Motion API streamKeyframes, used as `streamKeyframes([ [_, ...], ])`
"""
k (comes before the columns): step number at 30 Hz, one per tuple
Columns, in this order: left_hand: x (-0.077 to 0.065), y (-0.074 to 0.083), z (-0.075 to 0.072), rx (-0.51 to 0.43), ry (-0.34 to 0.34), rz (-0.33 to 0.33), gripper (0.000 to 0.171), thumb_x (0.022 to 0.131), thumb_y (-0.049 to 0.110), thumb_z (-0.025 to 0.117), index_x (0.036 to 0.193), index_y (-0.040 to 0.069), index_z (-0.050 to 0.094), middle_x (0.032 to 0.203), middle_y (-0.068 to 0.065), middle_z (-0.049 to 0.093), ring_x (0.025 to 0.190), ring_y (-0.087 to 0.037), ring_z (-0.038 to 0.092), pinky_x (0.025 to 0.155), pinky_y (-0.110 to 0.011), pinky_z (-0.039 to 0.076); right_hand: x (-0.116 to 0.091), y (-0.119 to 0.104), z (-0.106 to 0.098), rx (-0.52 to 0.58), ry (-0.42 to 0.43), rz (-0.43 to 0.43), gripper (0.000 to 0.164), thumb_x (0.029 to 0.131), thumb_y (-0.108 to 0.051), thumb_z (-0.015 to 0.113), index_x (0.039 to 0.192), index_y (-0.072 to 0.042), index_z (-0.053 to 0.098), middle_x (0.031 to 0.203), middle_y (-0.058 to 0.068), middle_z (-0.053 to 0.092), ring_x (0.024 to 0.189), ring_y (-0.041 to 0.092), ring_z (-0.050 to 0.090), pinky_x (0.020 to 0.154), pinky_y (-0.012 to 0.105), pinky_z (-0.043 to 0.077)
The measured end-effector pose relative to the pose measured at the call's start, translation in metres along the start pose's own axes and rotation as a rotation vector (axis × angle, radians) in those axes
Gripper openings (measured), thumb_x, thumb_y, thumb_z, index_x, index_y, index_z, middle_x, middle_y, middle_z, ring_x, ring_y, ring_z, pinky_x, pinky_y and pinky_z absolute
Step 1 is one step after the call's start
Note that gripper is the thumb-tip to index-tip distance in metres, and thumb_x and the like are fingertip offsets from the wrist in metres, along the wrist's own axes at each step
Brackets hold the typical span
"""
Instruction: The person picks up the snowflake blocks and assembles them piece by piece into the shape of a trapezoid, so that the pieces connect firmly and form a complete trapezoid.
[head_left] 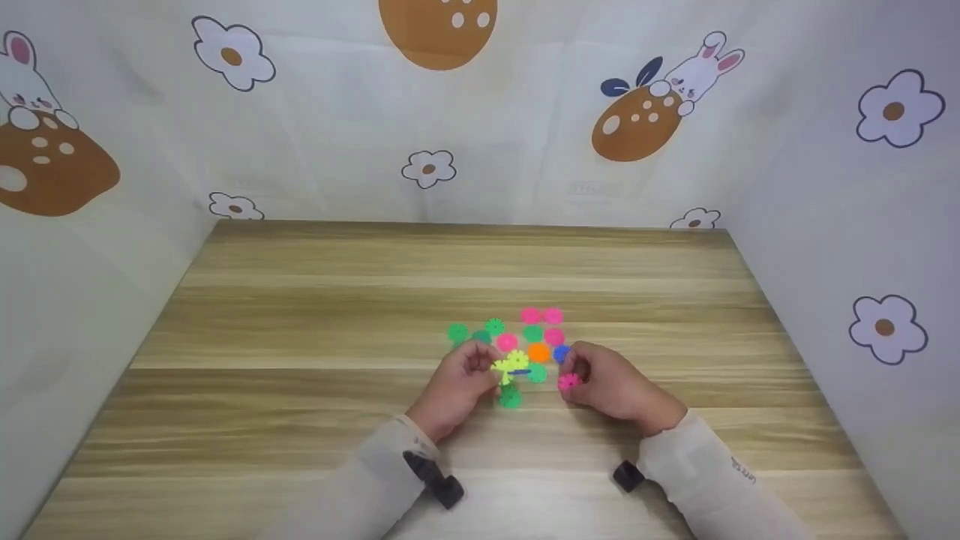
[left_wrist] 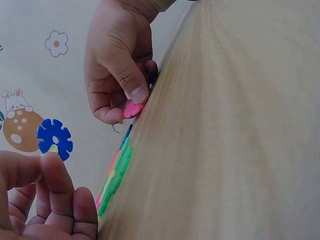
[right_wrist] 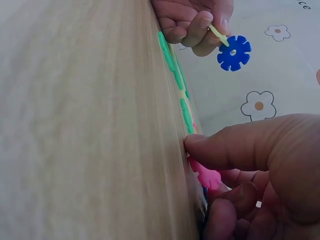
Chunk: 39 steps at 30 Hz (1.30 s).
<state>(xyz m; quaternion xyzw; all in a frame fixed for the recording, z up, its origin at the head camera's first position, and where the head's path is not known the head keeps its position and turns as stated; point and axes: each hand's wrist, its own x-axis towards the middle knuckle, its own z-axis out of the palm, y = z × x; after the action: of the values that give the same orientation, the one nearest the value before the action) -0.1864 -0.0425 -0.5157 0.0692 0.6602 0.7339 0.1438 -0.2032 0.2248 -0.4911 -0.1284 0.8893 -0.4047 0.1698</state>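
Observation:
My left hand (head_left: 456, 384) pinches a yellow notched disc (head_left: 502, 369) between thumb and fingers. Slotted into that disc is a blue notched disc (right_wrist: 242, 46), held up above the tabletop and edge-on in the head view. My right hand (head_left: 613, 381) has thumb and fingertips on a pink notched disc (head_left: 569, 382), low at the table surface; fingers cover part of it in the right wrist view. Another blue disc (head_left: 561, 354) lies beside the right fingertips. Near the left fingers are a second yellow disc (head_left: 517, 359) and a green disc (head_left: 510, 398).
Several loose discs lie flat between and beyond the hands, among them an orange disc (head_left: 538, 352), a pink disc (head_left: 531, 316) and a green disc (head_left: 457, 333). The wood-grain table (head_left: 300, 315) meets printed cloth walls (head_left: 315, 112) at its back and sides.

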Motion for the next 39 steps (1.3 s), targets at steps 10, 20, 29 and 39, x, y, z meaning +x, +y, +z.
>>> streamKeyframes([
  [10, 0.001, -0.001, 0.000, -0.009, -0.024, 0.020, 0.022, 0.096, -0.005, 0.060, 0.118, -0.003, 0.058, 0.095, -0.004, 0.057, 0.084, -0.017, 0.060, 0.078, -0.027, 0.058, 0.001, -0.004, 0.028, 0.673, -0.001, 0.054, 0.021, 0.094, 0.001, 0.072, 0.110, 0.000, 0.059, 0.084, 0.005, 0.065, 0.064, 0.014, 0.060, 0.065, 0.028, 0.060],
  [20, 0.000, -0.003, -0.001, 0.013, -0.019, 0.017, 0.025, 0.096, -0.004, 0.060, 0.121, -0.006, 0.057, 0.093, -0.004, 0.057, 0.081, -0.018, 0.062, 0.074, -0.027, 0.056, 0.000, -0.008, 0.043, 0.907, 0.090, 0.044, 0.025, 0.096, 0.007, 0.060, 0.120, -0.001, 0.061, 0.090, 0.003, 0.066, 0.072, 0.015, 0.067, 0.075, 0.033, 0.064],
  [29, -0.001, 0.000, -0.002, 0.035, 0.003, -0.008, 0.022, 0.096, -0.002, 0.061, 0.119, 0.000, 0.059, 0.090, -0.005, 0.058, 0.079, -0.019, 0.065, 0.074, -0.030, 0.056, 0.002, -0.010, 0.043, 0.902, 0.075, 0.023, 0.020, 0.096, 0.006, 0.063, 0.115, -0.002, 0.063, 0.087, 0.003, 0.066, 0.071, 0.015, 0.066, 0.073, 0.033, 0.064],
  [39, -0.001, 0.002, -0.001, 0.065, -0.012, 0.009, 0.022, 0.095, -0.003, 0.061, 0.118, -0.003, 0.058, 0.084, -0.003, 0.056, 0.076, -0.017, 0.066, 0.070, -0.026, 0.055, 0.002, -0.008, 0.043, 0.892, 0.054, 0.003, 0.019, 0.095, 0.007, 0.063, 0.111, -0.003, 0.066, 0.085, 0.003, 0.068, 0.072, 0.014, 0.069, 0.076, 0.036, 0.065],
])
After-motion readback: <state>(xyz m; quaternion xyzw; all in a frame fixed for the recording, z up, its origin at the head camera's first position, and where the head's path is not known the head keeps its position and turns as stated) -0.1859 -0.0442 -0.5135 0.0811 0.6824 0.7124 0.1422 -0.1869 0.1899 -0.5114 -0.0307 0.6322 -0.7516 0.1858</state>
